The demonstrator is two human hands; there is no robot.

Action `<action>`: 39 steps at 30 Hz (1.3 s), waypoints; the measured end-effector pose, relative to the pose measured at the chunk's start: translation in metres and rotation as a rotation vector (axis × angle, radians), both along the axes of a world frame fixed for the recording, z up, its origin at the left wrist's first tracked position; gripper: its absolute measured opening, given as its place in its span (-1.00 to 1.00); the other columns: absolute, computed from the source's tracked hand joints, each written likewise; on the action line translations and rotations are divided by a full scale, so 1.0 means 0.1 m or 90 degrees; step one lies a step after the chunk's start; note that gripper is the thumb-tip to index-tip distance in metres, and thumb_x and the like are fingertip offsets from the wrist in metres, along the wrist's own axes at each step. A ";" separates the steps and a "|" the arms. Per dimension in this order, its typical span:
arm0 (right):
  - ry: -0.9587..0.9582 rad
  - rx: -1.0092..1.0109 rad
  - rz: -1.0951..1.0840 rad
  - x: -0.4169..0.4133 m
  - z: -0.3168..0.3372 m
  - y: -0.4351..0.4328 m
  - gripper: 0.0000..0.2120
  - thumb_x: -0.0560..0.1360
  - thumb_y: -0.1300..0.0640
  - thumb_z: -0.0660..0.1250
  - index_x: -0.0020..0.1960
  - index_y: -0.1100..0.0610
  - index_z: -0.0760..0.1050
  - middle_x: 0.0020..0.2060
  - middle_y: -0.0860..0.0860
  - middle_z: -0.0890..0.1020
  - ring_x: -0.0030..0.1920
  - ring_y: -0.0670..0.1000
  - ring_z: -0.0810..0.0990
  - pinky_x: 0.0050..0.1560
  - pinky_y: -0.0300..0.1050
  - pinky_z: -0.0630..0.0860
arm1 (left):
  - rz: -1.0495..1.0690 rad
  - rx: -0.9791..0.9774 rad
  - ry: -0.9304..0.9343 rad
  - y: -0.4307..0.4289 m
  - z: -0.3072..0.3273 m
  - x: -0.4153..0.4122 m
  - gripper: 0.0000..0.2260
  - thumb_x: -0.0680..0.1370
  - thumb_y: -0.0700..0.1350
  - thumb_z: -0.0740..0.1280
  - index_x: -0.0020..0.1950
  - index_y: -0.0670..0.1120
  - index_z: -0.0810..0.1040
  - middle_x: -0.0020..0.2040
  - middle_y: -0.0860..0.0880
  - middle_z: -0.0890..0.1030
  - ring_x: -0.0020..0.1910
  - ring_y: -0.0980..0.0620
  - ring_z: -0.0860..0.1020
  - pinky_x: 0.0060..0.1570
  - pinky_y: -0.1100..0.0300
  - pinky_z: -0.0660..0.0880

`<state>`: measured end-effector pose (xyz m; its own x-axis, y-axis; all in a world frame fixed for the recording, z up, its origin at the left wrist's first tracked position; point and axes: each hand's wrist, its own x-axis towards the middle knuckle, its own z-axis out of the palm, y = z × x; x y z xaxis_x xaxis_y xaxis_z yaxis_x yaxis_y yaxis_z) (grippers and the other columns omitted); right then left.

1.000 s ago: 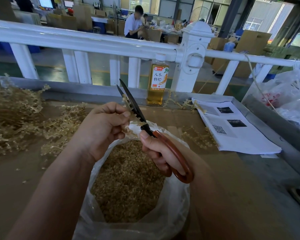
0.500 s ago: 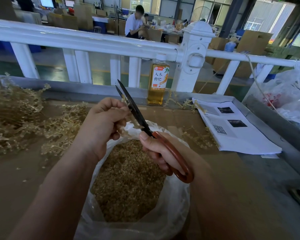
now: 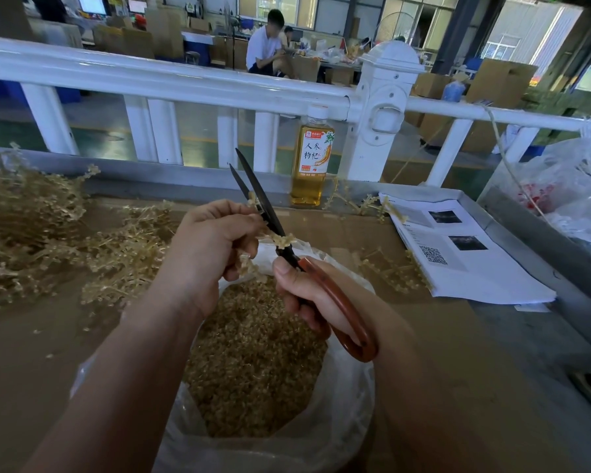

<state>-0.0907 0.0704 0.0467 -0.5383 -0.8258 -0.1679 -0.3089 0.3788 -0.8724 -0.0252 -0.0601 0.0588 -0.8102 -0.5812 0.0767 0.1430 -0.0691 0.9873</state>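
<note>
A person's left hand (image 3: 215, 247), centre frame, pinches a tan plastic sprig (image 3: 281, 239) in a clenched grip and feeds it between the slightly parted black blades of red-handled scissors (image 3: 335, 302). The right hand (image 3: 307, 295), just right of centre, has its grip wrapped round the scissor handle, blade tips pointing to the top of the frame. Directly below both hands an open clear bag (image 3: 352, 387) holds tan cut pieces (image 3: 253, 363). More sprigs lie heaped (image 3: 31, 227) at the left of the bench (image 3: 440, 336). A bottle (image 3: 313, 158) of amber drink stands upper centre by a white railing (image 3: 185, 80), and printed sheets (image 3: 475, 261) lie at right.
</note>
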 end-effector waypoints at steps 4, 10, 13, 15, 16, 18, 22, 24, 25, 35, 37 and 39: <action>-0.004 -0.017 0.004 -0.01 -0.01 0.01 -0.71 0.43 -0.31 0.06 -0.24 -0.11 0.33 -0.37 -0.03 0.48 -0.56 -0.21 0.36 -0.49 -0.33 0.32 | 0.004 -0.007 -0.008 0.00 0.00 0.00 -0.86 0.47 -0.31 0.29 -0.27 -0.14 0.50 -0.61 0.04 0.40 -0.64 0.15 0.29 -0.66 0.42 0.14; -0.052 -0.054 0.000 0.00 -0.03 0.04 -0.56 0.25 -0.39 0.09 -0.17 -0.05 0.40 -0.41 -0.07 0.47 -0.50 -0.12 0.36 -0.43 -0.24 0.34 | -0.015 0.049 0.011 -0.02 0.01 0.01 -0.82 0.47 -0.33 0.27 -0.30 -0.12 0.51 -0.57 0.03 0.41 -0.62 0.16 0.31 -0.66 0.43 0.15; -0.060 -0.055 0.000 0.01 -0.03 0.04 -0.55 0.24 -0.38 0.10 -0.18 -0.03 0.39 -0.44 -0.07 0.43 -0.50 -0.10 0.33 -0.43 -0.21 0.32 | -0.011 0.051 0.010 -0.02 0.01 0.00 -0.82 0.46 -0.32 0.27 -0.30 -0.11 0.50 -0.58 0.04 0.41 -0.62 0.16 0.30 -0.64 0.43 0.16; -0.074 -0.058 0.002 0.02 -0.02 0.04 -0.58 0.25 -0.37 0.11 -0.20 -0.03 0.37 -0.44 -0.05 0.39 -0.49 -0.09 0.29 -0.43 -0.20 0.28 | -0.004 0.049 0.010 -0.01 0.01 0.01 -0.81 0.46 -0.32 0.27 -0.31 -0.10 0.50 -0.58 0.04 0.41 -0.61 0.15 0.29 -0.64 0.43 0.16; -0.085 -0.061 0.003 0.02 -0.01 0.04 -0.59 0.25 -0.36 0.12 -0.20 -0.03 0.37 -0.44 -0.05 0.37 -0.49 -0.09 0.28 -0.43 -0.19 0.26 | -0.002 0.050 0.010 -0.01 0.02 0.01 -0.80 0.47 -0.32 0.27 -0.32 -0.10 0.50 -0.58 0.04 0.41 -0.61 0.15 0.29 -0.64 0.42 0.15; -0.103 -0.063 0.001 0.02 -0.01 0.04 -0.59 0.24 -0.35 0.14 -0.21 -0.02 0.37 -0.45 -0.04 0.35 -0.48 -0.08 0.25 -0.43 -0.18 0.23 | 0.001 0.047 0.008 -0.02 0.02 0.01 -0.80 0.47 -0.32 0.27 -0.32 -0.10 0.50 -0.58 0.04 0.40 -0.61 0.15 0.29 -0.64 0.42 0.15; -0.107 -0.061 0.002 0.02 0.00 0.03 -0.60 0.25 -0.34 0.14 -0.22 -0.01 0.36 -0.47 -0.05 0.33 -0.51 -0.10 0.24 -0.46 -0.19 0.22 | 0.004 0.041 0.004 -0.01 0.03 0.02 -0.80 0.47 -0.31 0.27 -0.31 -0.10 0.50 -0.58 0.04 0.41 -0.60 0.14 0.29 -0.63 0.43 0.15; -0.104 -0.062 0.002 0.02 0.00 0.03 -0.60 0.25 -0.34 0.14 -0.22 -0.01 0.37 -0.47 -0.05 0.35 -0.52 -0.11 0.25 -0.48 -0.21 0.24 | 0.006 0.032 0.009 0.01 0.04 0.03 -0.80 0.49 -0.27 0.26 -0.32 -0.10 0.48 -0.58 0.05 0.41 -0.59 0.15 0.29 -0.62 0.42 0.14; -0.102 -0.064 0.002 0.02 -0.01 0.03 -0.59 0.25 -0.34 0.14 -0.22 -0.01 0.37 -0.47 -0.05 0.36 -0.53 -0.12 0.26 -0.48 -0.22 0.25 | 0.006 0.028 0.014 0.02 0.04 0.04 -0.80 0.51 -0.24 0.25 -0.32 -0.10 0.47 -0.59 0.06 0.40 -0.60 0.15 0.28 -0.62 0.42 0.13; -0.052 -0.034 0.008 -0.04 -0.04 0.02 -0.60 0.27 -0.38 0.11 -0.23 -0.05 0.36 -0.52 -0.10 0.39 -0.55 -0.12 0.31 -0.47 -0.22 0.32 | 0.037 0.008 0.022 0.04 0.07 0.04 -0.79 0.53 -0.29 0.19 -0.30 -0.12 0.43 -0.65 0.04 0.35 -0.69 0.18 0.25 -0.67 0.41 0.10; -0.046 -0.024 0.007 -0.04 -0.04 0.01 -0.60 0.27 -0.37 0.09 -0.22 -0.05 0.36 -0.52 -0.11 0.41 -0.57 -0.16 0.33 -0.46 -0.22 0.33 | 0.036 0.000 0.024 0.04 0.06 0.03 -0.82 0.52 -0.29 0.22 -0.28 -0.12 0.43 -0.65 0.05 0.36 -0.69 0.18 0.26 -0.67 0.41 0.09; -0.039 -0.021 0.009 -0.04 -0.04 0.01 -0.63 0.28 -0.38 0.08 -0.22 -0.10 0.35 -0.48 -0.10 0.44 -0.57 -0.17 0.34 -0.45 -0.25 0.33 | 0.027 -0.009 0.029 0.04 0.06 0.03 -0.82 0.51 -0.30 0.22 -0.27 -0.12 0.42 -0.64 0.05 0.37 -0.68 0.19 0.28 -0.66 0.41 0.10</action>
<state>-0.0943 0.0715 0.0426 -0.5165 -0.8386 -0.1732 -0.2599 0.3463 -0.9014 -0.0220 -0.0557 0.0648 -0.7806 -0.6131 0.1211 0.1903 -0.0485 0.9805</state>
